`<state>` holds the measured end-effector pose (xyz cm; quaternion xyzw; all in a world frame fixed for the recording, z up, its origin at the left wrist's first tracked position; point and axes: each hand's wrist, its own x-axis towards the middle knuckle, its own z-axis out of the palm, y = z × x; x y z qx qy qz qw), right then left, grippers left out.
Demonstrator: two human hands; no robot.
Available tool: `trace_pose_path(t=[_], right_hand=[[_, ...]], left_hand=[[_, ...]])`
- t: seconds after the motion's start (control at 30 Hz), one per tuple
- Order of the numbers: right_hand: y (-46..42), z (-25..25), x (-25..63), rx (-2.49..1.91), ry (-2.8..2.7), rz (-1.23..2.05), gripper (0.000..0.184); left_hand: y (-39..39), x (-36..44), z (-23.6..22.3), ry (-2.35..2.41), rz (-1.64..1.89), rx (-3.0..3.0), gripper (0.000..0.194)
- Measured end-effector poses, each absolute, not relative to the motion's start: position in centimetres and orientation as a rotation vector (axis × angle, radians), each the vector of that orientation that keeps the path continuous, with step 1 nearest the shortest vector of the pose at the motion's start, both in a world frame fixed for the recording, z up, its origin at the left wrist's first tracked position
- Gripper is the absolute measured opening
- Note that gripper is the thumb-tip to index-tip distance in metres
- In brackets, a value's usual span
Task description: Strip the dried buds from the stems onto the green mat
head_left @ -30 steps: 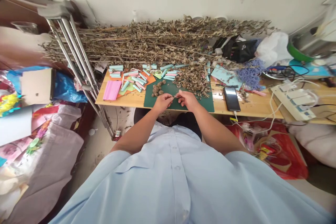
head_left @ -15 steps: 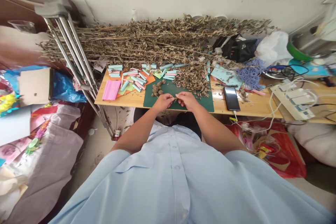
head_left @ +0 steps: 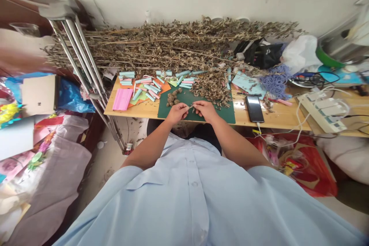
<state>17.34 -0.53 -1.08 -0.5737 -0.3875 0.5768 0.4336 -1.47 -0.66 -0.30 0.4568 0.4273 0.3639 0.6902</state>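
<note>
Over the front of a green cutting mat [head_left: 184,95], my left hand [head_left: 178,113] and my right hand [head_left: 205,110] face each other, fingertips close together. Both are pinched on a small dried plant sprig [head_left: 191,107] that spans the narrow gap between them. Some of its leaf hangs below the right fingers. Just beyond my left hand sits a cluster of brown dried leaf balls [head_left: 174,97]. A loose heap of dried leaves [head_left: 211,89] spreads behind my right hand.
Long dried plant stalks [head_left: 161,42] lie across the back. Rolled paper tubes [head_left: 147,86] and pink paper [head_left: 122,99] are at the left. A phone [head_left: 255,108] with its cable and a power strip [head_left: 323,109] lie right. A metal crutch [head_left: 83,54] leans at the left edge.
My fingertips have drawn slightly apart, and the left hand has shifted a little left. More of the sprig shows between them. The leaf balls and heap look the same.
</note>
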Motion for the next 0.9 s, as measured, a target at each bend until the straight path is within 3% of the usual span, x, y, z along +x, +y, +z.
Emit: trace_pose_path(t=[0.27,0.73,0.9], right_hand=[[-0.5,-0.1,17.9,-1.272,-0.872,1.643,0.044],[-1.0,-0.9,17.0,-1.478,-1.009,1.353,0.037],[-1.1,-1.2,16.7,-1.493,-1.05,1.276,0.042]], left_hand=[[-0.5,-1.1,-0.2,1.011,0.776,1.056,0.03],[-0.8,-1.1,-0.2,1.046,0.861,0.998,0.032],[-0.8,-0.9,-0.1,1.061,0.877,0.991,0.032]])
